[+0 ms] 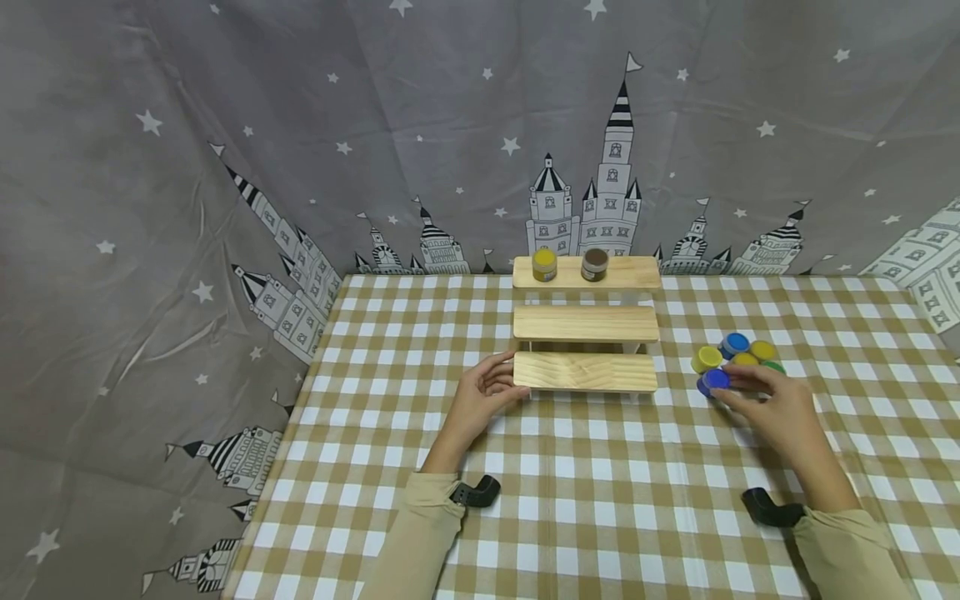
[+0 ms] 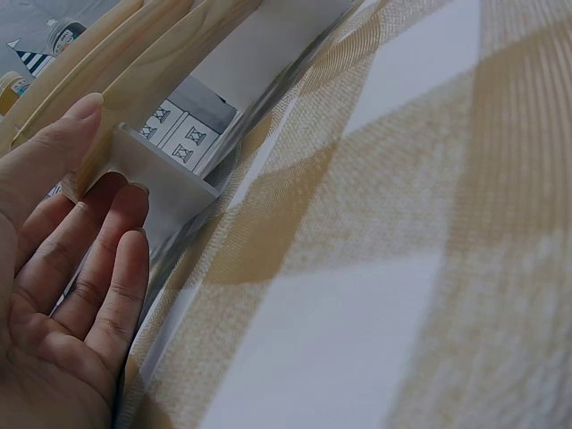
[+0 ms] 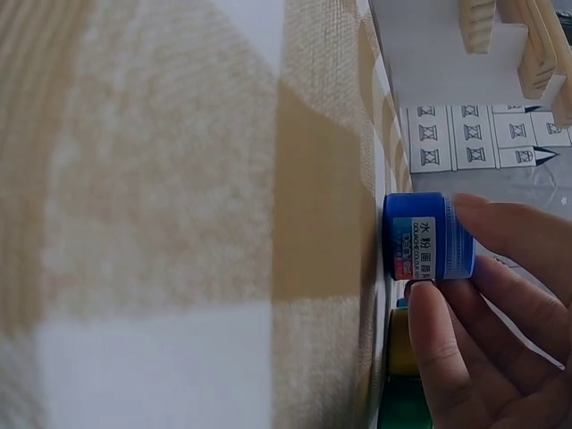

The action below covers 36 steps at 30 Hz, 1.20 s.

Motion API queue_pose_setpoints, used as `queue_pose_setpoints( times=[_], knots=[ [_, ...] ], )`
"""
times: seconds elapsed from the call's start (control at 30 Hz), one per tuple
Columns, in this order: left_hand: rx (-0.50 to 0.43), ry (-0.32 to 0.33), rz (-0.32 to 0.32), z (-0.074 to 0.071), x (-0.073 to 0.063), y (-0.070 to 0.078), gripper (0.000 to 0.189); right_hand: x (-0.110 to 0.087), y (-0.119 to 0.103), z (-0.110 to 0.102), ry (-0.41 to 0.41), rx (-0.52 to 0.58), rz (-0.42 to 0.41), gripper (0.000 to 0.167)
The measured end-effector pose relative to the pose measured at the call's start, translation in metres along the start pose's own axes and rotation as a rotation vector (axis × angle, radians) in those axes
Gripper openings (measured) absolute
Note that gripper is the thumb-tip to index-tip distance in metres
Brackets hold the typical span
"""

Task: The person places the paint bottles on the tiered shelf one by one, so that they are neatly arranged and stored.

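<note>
On my head feed, a grey castle-and-star backdrop [image 1: 450, 83] walled off the far and left sides of the scene. In front of it spread a tan-and-white checked tablecloth [image 1: 570, 500], flat under everything I was watching.

At the far middle stood a three-tier wooden shelf [image 1: 585, 323], its boards running left to right. The left hand [image 1: 480, 400] gripped the left end of its lowest, nearest board, thumb over the top and fingers curled below. The right hand [image 1: 776, 408], well apart on the right, had thumb and fingers clamped on a dark blue gouache jar [image 1: 716, 382].

That jar was upright, its axis square to the cloth, off the shelf's right end and roughly level with the near board. I judged the key relation to be shelf leftward of jar, with the right hand the nearer one. Whether its base touched the cloth I couldn't tell.

Crowded beside it were a lighter blue jar [image 1: 734, 345], three yellow jars [image 1: 707, 359] and a green jar [image 1: 772, 367]. On the top tier sat a yellow-lidded jar [image 1: 544, 264], left of a brown-lidded jar [image 1: 595, 264].
</note>
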<state>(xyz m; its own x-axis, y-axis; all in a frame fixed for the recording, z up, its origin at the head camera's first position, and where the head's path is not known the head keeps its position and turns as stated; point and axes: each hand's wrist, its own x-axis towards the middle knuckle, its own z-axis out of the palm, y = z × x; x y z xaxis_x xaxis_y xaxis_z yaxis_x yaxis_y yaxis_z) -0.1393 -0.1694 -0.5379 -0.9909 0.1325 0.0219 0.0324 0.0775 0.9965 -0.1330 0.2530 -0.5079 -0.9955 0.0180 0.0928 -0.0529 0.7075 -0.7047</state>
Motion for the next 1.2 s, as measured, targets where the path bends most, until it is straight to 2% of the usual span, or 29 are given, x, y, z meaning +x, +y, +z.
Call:
queue_pose_setpoints(
  times=[0.23, 0.77, 1.2],
  knots=[
    [0.002, 0.002, -0.004, -0.001, 0.0, 0.001, 0.066, 0.001, -0.002, 0.001, -0.025, -0.012, 0.009, 0.048],
    [-0.013, 0.004, -0.002, 0.001, 0.0, 0.001, 0.066, 0.0, 0.001, 0.0, -0.006, -0.008, -0.007, 0.046],
    [-0.007, 0.003, 0.0, 0.0, 0.0, 0.002, 0.066, 0.004, -0.015, -0.012, -0.004, 0.018, -0.021, 0.045]
  ],
)
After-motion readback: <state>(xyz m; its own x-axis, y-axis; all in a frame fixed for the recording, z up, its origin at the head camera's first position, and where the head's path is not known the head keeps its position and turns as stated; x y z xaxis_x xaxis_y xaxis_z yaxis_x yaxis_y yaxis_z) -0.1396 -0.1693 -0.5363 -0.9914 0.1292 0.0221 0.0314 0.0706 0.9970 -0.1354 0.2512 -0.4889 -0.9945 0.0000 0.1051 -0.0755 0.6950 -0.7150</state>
